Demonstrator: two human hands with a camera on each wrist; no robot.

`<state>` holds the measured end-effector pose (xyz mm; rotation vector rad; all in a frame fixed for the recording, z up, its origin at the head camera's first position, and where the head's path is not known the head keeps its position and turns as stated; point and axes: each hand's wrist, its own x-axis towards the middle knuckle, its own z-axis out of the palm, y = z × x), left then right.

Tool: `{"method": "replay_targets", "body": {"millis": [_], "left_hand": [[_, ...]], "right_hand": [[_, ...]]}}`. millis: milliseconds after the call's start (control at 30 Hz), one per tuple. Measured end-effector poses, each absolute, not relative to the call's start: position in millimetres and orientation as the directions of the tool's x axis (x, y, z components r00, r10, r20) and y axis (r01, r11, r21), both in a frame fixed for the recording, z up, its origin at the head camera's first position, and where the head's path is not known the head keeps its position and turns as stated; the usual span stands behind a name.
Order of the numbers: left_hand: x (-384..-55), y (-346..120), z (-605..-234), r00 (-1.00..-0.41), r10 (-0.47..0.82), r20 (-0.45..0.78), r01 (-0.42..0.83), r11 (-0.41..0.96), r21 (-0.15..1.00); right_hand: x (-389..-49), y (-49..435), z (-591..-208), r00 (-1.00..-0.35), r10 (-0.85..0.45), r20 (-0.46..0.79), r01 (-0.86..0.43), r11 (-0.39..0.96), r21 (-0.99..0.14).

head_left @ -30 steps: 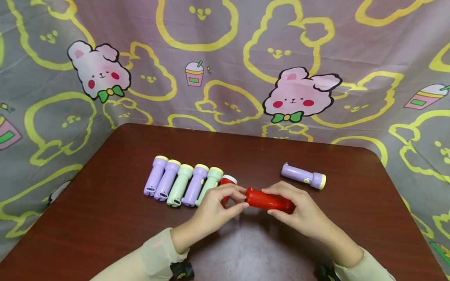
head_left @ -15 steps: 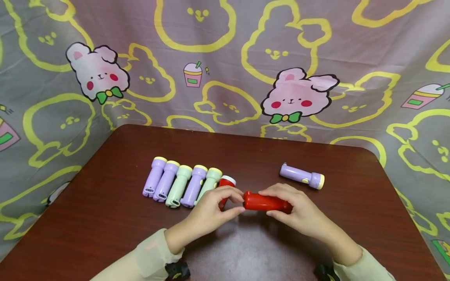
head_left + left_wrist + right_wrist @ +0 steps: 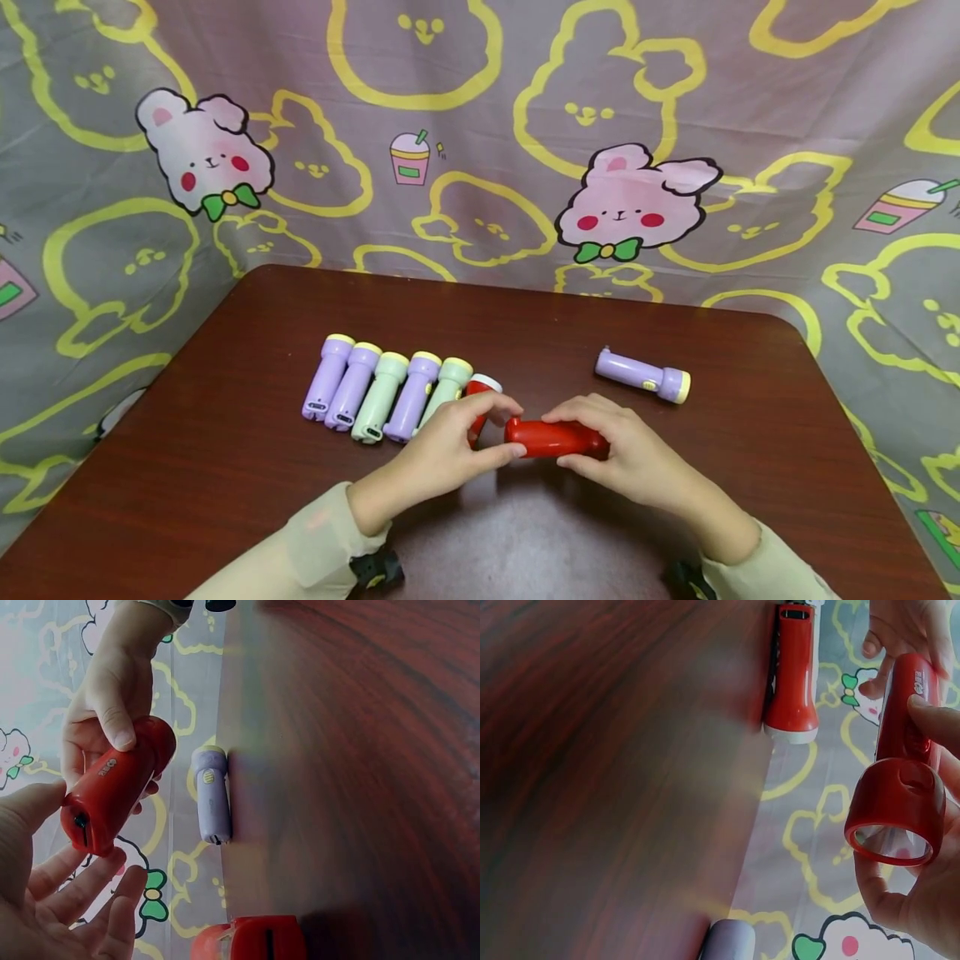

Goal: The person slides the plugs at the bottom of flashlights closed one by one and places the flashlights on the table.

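Note:
My right hand (image 3: 637,454) grips a red flashlight (image 3: 547,439) near its head, holding it sideways above the table. In the right wrist view the lens end of this flashlight (image 3: 900,802) faces the camera, and a thumb lies along the body. My left hand (image 3: 442,442) is at the tail end, its thumb and fingertips on opposite sides of it. The left wrist view shows a slot and a small dark hole in the tail of the flashlight (image 3: 112,787). Partly hidden behind my left hand, a second red flashlight (image 3: 483,386) with a white rim lies on the table.
Left of the second red flashlight, several purple and green flashlights (image 3: 381,400) lie side by side in a row, yellow rims away from me. A single purple flashlight (image 3: 637,372) lies crosswise at the right. Patterned cloth (image 3: 480,150) hangs around the dark wooden table (image 3: 187,467).
The held red flashlight has shifted left and slightly down with my right hand. Its tail now sits between my left thumb and fingers. The flashlights on the table stay where they were.

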<state>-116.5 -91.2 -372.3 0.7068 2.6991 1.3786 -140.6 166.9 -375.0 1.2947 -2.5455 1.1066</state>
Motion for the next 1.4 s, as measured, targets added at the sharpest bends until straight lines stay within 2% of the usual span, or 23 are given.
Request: {"method": "replay_targets", "body": {"millis": [167, 400, 633, 833, 1067, 1200, 1400], "left_hand": [[-117, -91, -373, -0.884, 0.437, 0.166, 0.395, 0.509, 0.764], [-118, -101, -374, -0.870, 0.462, 0.173, 0.422, 0.515, 0.747], [-123, -123, -376, -0.900, 0.393, 0.189, 0.398, 0.565, 0.723], [-129, -141, -379, -0.922, 0.321, 0.218, 0.383, 0.656, 0.651], [-140, -157, -385, -0.896, 0.352, 0.270, 0.444, 0.729, 0.521], [-144, -164, -389, -0.905, 0.361, 0.224, 0.425, 0.782, 0.455], [-147, -171, -394, -0.926, 0.360, 0.116, 0.373, 0.820, 0.434]], "right_hand": [[-142, 163, -376, -0.624, -0.682, 0.381, -0.746, 0.374, -0.552], [-149, 156, -379, -0.624, -0.698, 0.352, -0.759, 0.434, -0.485], [-161, 149, -384, -0.602, -0.729, 0.327, -0.772, 0.426, -0.472], [-166, 145, -386, -0.604, -0.744, 0.287, -0.760, 0.428, -0.488], [-169, 139, -387, -0.605, -0.755, 0.254, -0.755, 0.443, -0.483], [-172, 134, -388, -0.579, -0.778, 0.244, -0.776, 0.434, -0.458], [-175, 128, -392, -0.568, -0.798, 0.202, -0.782, 0.446, -0.436]]}}
